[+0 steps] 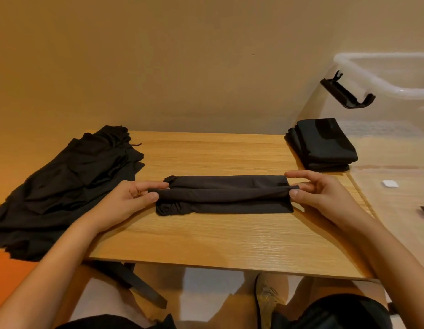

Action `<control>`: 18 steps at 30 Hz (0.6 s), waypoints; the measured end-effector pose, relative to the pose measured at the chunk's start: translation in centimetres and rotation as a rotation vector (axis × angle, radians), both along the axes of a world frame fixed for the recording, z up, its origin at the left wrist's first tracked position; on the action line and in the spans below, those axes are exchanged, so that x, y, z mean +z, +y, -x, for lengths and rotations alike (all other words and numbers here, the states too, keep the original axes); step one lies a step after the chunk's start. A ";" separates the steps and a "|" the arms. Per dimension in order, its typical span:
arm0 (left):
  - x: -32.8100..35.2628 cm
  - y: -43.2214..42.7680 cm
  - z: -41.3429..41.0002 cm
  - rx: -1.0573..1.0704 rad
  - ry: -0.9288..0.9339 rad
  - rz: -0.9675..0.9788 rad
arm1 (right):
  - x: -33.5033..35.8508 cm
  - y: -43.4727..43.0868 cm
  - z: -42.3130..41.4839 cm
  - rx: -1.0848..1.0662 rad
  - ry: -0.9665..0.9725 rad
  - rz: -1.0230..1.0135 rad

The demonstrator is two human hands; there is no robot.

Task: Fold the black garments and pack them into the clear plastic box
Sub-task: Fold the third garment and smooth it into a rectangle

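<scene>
The garment (224,194) on the tabletop (206,241) is pinched at each end by the left hand (132,198) and right hand (322,193), probably so the fold stays straight. The box (384,86) is off right.

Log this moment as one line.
garment: long strip on table; left hand: pinches its left end; right hand: pinches its right end; folded stack: seemingly inside clear plastic box; unfolded pile: table's left

clear plastic box (372,79): cut by right edge | unfolded pile (63,186): cut by left edge
</scene>
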State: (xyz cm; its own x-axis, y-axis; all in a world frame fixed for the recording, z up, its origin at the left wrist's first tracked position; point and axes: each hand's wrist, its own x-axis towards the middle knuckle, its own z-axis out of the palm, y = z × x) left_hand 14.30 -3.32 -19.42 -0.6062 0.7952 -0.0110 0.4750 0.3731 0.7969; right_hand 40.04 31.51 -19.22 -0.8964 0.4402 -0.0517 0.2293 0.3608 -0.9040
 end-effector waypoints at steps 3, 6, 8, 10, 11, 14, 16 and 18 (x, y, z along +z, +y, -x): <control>0.2 -0.1 -0.5 -0.014 0.002 0.025 | -0.2 0.0 -0.3 0.029 -0.009 -0.046; 0.2 -0.4 -0.6 0.009 -0.011 0.024 | -0.5 0.2 -0.6 0.024 -0.010 -0.040; 0.1 -0.6 -0.6 -0.014 -0.020 0.062 | -0.6 0.4 -0.8 0.026 -0.011 -0.026; 0.2 -0.6 -0.6 -0.053 -0.055 0.068 | -0.7 0.5 -1.0 0.061 -0.006 -0.030; 0.2 -0.5 -0.7 -0.050 -0.089 0.020 | -0.6 0.3 -1.2 0.082 0.008 -0.047; 0.8 0.7 -1.5 0.102 -0.049 -0.250 | -0.4 -0.3 -1.1 0.087 0.074 -0.123; 1.6 2.2 -2.0 0.200 0.013 -0.347 | -0.1 -0.8 -0.1 0.049 0.123 -0.121; 2.3 3.8 -2.3 0.179 0.057 -0.299 | 0.5 -1.5 1.7 0.013 0.151 -0.145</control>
